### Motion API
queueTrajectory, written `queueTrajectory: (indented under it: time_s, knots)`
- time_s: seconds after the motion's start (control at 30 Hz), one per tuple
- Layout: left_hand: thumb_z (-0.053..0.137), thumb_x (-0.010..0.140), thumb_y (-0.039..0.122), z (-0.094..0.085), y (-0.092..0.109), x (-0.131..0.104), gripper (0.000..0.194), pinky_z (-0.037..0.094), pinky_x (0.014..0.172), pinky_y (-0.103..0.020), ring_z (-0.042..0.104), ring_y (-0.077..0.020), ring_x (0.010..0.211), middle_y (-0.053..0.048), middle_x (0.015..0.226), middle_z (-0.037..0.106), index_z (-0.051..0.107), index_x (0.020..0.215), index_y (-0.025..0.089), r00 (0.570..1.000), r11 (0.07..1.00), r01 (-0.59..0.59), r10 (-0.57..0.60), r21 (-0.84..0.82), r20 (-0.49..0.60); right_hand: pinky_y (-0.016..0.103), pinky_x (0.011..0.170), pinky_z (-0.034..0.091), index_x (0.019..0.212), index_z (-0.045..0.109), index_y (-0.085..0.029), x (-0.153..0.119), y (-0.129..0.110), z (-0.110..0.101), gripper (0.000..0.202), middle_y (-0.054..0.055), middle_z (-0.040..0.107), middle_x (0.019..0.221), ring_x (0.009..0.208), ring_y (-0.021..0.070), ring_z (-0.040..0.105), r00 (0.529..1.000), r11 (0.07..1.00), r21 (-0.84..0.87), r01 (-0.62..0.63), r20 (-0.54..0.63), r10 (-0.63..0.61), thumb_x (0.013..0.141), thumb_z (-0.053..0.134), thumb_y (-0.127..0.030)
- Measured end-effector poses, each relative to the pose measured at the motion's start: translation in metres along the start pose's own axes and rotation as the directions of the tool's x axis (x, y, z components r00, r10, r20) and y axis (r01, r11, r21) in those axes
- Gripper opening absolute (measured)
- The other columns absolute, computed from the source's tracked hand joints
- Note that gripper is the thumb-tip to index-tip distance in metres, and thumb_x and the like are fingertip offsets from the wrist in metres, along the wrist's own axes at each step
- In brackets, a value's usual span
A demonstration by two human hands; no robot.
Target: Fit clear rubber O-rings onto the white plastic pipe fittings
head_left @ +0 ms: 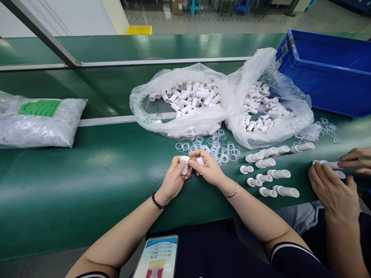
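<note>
Head view looks down on a long green counter, smooth and a bit shiny. At the far right sits a big blue plastic bin with hard square walls. On the left lies a sealed clear bag, soft and crinkly, with a green label. In the middle, two open clear bags hold heaps of short white tubes, round and hollow. In front of the bags lies a scatter of thin clear rings. To the right, longer white tubes lie in rows on the counter.

The left hand is curled and pinches a small white tube upright by its fingertips. The right hand pinches another small white piece just beside it, above the counter near the rings. Another person's hands touch a tube at the right edge.
</note>
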State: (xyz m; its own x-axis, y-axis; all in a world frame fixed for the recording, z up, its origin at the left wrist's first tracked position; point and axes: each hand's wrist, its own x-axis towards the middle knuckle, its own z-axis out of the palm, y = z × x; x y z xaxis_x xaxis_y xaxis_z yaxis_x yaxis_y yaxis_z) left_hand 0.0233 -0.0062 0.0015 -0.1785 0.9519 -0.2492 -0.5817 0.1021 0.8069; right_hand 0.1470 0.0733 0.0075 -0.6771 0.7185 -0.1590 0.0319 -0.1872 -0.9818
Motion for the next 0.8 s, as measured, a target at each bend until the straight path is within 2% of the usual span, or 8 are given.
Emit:
queueTrajectory:
  time_s: [0.13,0.27,0.43,0.6,0.73,0.8]
  knots:
    - [0.064,0.085,0.043,-0.0002,0.0032,0.0027,0.032,0.035,0.051,-0.022,0.045,-0.0096,0.056,-0.003,0.073,0.053,0.054,0.081,0.014,0.998,0.989,0.068,-0.068,-0.133,0.01,0.021,0.05,0.041,0.102,0.052,-0.018,-0.0004,0.0,-0.0025,0.038,-0.001,0.057,0.081,0.051,0.0051,0.048,1.0,0.999,0.033,-0.026,0.0,0.026,0.082,0.061,-0.049]
    - [0.065,0.085,0.041,0.0002,0.0033,0.003,0.03,0.036,0.051,-0.022,0.046,-0.0093,0.054,-0.003,0.074,0.054,0.055,0.079,0.013,0.996,0.983,0.093,-0.089,-0.158,0.029,0.021,0.051,0.042,0.1,0.052,-0.018,0.0005,0.0008,-0.0027,0.035,-0.001,0.058,0.077,0.053,0.0071,0.049,1.0,0.999,0.032,-0.023,0.006,0.023,0.083,0.061,-0.047]
    - [0.07,0.08,0.044,0.0002,0.0046,-0.0006,0.032,0.037,0.052,-0.021,0.046,-0.0104,0.055,-0.001,0.063,0.053,0.057,0.082,0.015,0.998,0.997,0.042,-0.038,-0.071,0.054,0.022,0.056,0.045,0.1,0.054,-0.018,0.0,0.0024,-0.001,0.03,0.0,0.057,0.079,0.062,0.0091,0.052,0.997,0.996,-0.051,0.07,-0.022,-0.071,0.081,0.064,-0.04]
    - [0.071,0.079,0.046,-0.0032,0.008,0.0018,0.032,0.041,0.053,-0.02,0.048,-0.0113,0.057,-0.002,0.064,0.056,0.059,0.086,0.017,0.999,0.999,0.025,-0.026,0.044,0.04,0.024,0.068,0.048,0.099,0.058,-0.018,0.0016,0.0025,-0.0024,0.032,0.001,0.058,0.087,0.073,0.011,0.055,0.987,0.982,-0.105,0.158,-0.025,-0.161,0.079,0.067,-0.042]
    - [0.075,0.073,0.051,-0.0044,0.0091,0.002,0.037,0.045,0.055,-0.02,0.047,-0.011,0.059,-0.001,0.064,0.055,0.06,0.079,0.018,0.999,0.991,0.039,-0.038,0.128,-0.007,0.026,0.084,0.047,0.096,0.062,-0.018,0.0039,0.0001,-0.0035,0.028,0.002,0.061,0.095,0.09,0.0141,0.057,0.971,0.953,-0.204,0.226,-0.033,-0.237,0.078,0.071,-0.038]
    - [0.079,0.067,0.053,-0.0041,0.0103,0.0009,0.038,0.048,0.057,-0.021,0.047,-0.0114,0.061,0.0,0.066,0.057,0.062,0.077,0.02,0.997,0.983,0.059,-0.048,0.172,-0.066,0.026,0.091,0.044,0.096,0.064,-0.019,0.0042,-0.0039,-0.0038,0.025,0.002,0.062,0.098,0.099,0.0155,0.056,0.969,0.934,-0.272,0.231,-0.024,-0.246,0.078,0.072,-0.035]
